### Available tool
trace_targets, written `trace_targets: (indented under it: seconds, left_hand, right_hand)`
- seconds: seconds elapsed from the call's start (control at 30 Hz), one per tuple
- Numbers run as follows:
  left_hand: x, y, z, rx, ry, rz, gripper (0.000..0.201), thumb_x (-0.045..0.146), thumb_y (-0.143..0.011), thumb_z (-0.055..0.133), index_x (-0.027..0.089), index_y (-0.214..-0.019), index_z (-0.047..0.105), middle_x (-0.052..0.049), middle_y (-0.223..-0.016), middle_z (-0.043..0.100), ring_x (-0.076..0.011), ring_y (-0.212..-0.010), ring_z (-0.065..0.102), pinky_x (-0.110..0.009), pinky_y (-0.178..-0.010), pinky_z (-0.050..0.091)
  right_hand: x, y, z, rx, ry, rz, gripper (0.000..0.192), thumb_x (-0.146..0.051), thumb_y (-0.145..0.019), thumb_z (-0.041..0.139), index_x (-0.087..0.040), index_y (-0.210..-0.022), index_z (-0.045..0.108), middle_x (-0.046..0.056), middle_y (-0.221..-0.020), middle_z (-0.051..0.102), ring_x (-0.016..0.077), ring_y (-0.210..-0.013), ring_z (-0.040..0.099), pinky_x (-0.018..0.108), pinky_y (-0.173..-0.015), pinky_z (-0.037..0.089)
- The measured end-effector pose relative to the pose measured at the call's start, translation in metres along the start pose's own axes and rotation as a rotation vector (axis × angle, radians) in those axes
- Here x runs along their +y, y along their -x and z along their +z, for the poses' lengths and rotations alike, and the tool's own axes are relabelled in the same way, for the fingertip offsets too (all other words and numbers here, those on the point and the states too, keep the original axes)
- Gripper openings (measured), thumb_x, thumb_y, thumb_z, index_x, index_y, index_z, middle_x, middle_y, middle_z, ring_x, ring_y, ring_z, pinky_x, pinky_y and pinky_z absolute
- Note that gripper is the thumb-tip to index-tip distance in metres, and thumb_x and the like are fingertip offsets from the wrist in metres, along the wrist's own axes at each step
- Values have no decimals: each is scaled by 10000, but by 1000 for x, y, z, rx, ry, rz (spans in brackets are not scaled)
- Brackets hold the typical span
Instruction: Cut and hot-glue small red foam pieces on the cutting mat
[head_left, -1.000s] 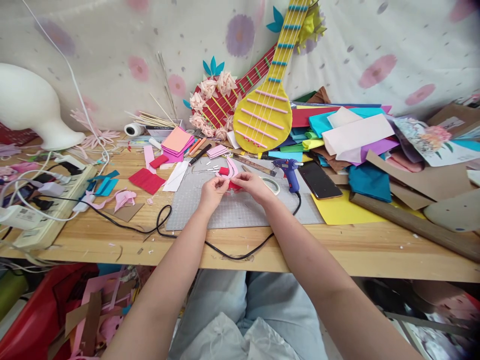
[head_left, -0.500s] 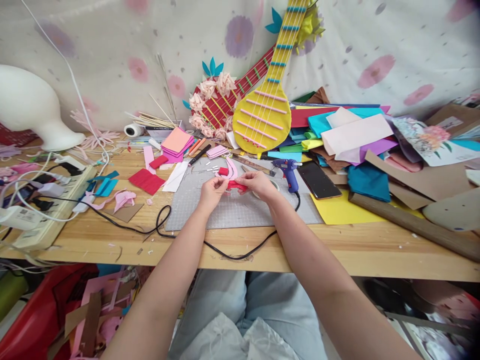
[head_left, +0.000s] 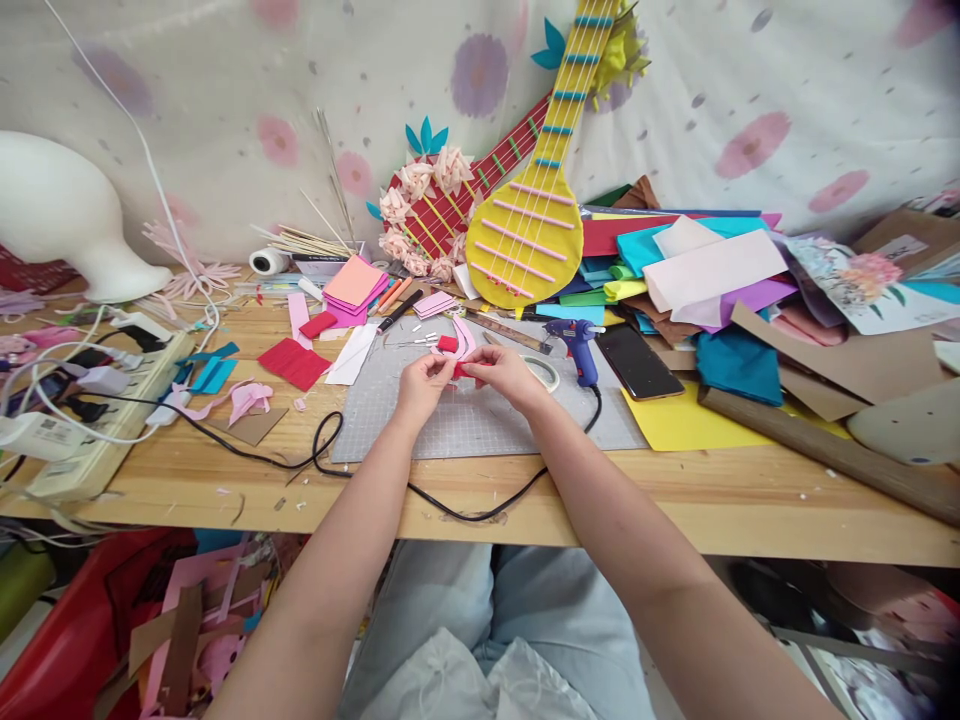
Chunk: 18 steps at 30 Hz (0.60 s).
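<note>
Small red foam piece (head_left: 466, 369) mostly hidden, pinched between left hand (head_left: 421, 383) and right hand (head_left: 508, 372) above grey cutting mat (head_left: 480, 420). Blue glue gun (head_left: 579, 343) just right; bare wooden worktop (head_left: 600, 490) along near edge.

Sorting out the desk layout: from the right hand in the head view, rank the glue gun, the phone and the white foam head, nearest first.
From the right hand:
1. Glue gun, just to its right.
2. Phone, further right.
3. White foam head, far left at the back.
</note>
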<state>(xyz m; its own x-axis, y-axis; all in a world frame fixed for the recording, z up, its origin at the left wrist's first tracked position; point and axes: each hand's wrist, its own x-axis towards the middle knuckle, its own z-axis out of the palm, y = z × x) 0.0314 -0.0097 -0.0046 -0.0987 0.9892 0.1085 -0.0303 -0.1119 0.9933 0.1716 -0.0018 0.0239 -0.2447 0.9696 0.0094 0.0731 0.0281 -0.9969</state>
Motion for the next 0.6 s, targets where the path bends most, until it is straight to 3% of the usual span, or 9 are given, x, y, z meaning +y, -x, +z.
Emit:
trace_targets:
  seconds: [0.27, 0.6]
  left_hand:
    - [1, -1, -1, -4, -64, 30, 230, 357, -604, 670, 151, -701, 638, -8, -670, 620, -108, -596, 550, -233, -528, 470]
    - [8, 4, 0, -48, 65, -13, 305, 414, -587, 695, 143, -708, 626, -5, -680, 619, -96, -621, 555, -235, -581, 480]
  right_hand:
    - [-1, 3, -3, -62, -29, 13, 166, -272, -588, 666, -143, -690, 650, -19, -596, 593, 53, -462, 451, 206, -464, 390]
    - [2, 2, -9, -137, -47, -53, 225, -341, -603, 665, -153, -728, 655, -12, -640, 603, 60, -497, 440, 216, -501, 368]
